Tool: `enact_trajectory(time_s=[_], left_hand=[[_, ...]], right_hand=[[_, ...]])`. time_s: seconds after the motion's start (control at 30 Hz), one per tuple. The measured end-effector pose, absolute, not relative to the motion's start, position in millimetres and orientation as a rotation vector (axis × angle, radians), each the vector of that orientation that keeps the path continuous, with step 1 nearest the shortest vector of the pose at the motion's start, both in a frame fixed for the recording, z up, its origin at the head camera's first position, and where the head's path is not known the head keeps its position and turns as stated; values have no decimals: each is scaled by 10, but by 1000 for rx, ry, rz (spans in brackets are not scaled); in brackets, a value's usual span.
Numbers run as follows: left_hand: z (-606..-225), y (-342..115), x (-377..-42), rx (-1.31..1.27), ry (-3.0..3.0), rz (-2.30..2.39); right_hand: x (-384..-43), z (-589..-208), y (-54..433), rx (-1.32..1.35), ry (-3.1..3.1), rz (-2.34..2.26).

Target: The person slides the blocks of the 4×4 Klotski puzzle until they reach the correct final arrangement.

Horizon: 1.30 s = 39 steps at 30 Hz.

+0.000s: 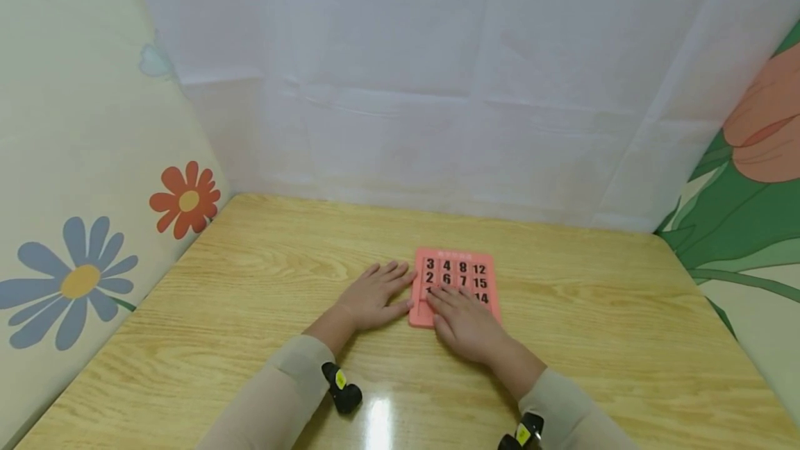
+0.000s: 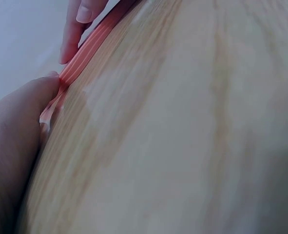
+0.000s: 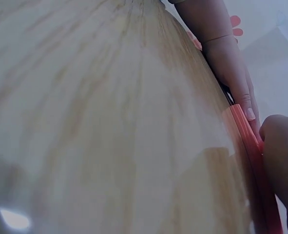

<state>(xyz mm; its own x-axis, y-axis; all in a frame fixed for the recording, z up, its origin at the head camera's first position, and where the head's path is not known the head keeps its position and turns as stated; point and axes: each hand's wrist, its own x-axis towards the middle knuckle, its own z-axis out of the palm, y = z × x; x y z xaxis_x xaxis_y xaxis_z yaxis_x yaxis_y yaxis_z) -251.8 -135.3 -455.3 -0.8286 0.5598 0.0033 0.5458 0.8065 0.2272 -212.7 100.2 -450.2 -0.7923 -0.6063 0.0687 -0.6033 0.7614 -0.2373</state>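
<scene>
The number puzzle is a flat rectangular pink frame with rounded corners, set between the fingers of both hands and lying on the worktop. Its square pink tiles carry bold black numerals; beyond the right fingertips the rows read 3, 4, 8, 12 and 2, 6, 7, 15, with a 14 just to the right of those fingers. Tiles under the right hand are hidden. The frame's side edge, seen beside the left thumb in the left wrist view, shows lengthwise ridges and a smooth sheen.

The worktop beneath the fingers has yellowish wood grain with a glossy finish. A creased white sheet hangs well beyond the fingertips.

The left hand lies low, palm down, fingers extended and slightly spread, index tip and thumb touching the frame's left edge without gripping it. The right hand reaches over the near edge, fingers nearly straight and close together, resting on the tiles with nothing grasped. Both forearms angle inward in beige sleeves.
</scene>
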Motion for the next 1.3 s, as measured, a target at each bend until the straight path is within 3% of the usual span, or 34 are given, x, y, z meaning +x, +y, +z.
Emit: enact_trajectory(time_s=[1.3], left_hand=[[-4568, -1355, -2527, 898, 2923, 347]], right_hand=[[-1875, -4529, 1262, -1002, 2952, -484]])
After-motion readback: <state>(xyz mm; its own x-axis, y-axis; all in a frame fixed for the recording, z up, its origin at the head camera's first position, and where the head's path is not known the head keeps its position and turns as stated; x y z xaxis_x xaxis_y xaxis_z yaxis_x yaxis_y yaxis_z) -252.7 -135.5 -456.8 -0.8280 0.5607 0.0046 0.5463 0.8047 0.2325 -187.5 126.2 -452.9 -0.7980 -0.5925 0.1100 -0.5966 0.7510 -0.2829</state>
